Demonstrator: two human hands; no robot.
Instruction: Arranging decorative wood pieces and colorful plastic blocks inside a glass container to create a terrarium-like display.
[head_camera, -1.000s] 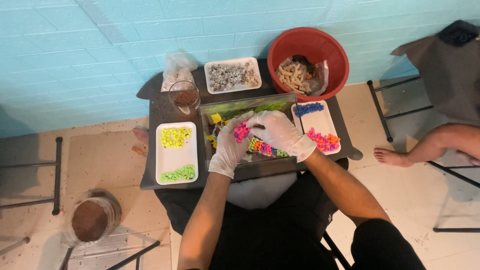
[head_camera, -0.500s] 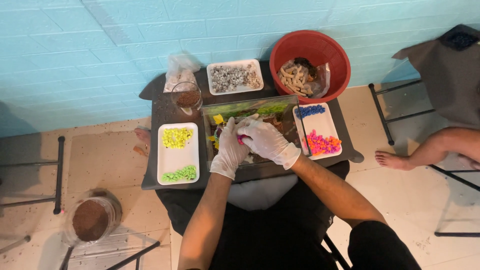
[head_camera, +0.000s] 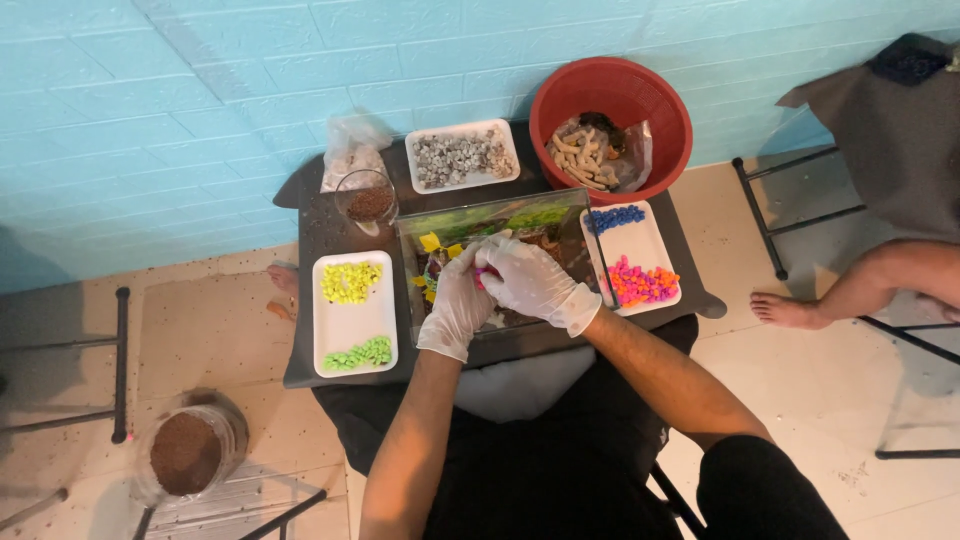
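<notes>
— Two gloved hands over what, exactly?

— Over a small glass tank (head_camera: 540, 215) at the middle of the dark tabletop (head_camera: 320, 225). The left hand (head_camera: 455, 305) and right hand (head_camera: 530, 280) meet there, fingers curled around small pink pebbles (head_camera: 481, 277).

— And the room?

— Turquoise brick wall (head_camera: 200, 90) behind, beige floor (head_camera: 200, 330). A white tray of yellow and green pebbles (head_camera: 352, 310) sits by the left edge, a red basin (head_camera: 640, 85) at the far right corner.

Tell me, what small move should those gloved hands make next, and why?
Probably lower the pink pebbles onto the bed inside the glass tank. Both hands, left and right, meet over the tank with pink showing between their fingers, so the pebbles seem ready to be placed there.
</notes>
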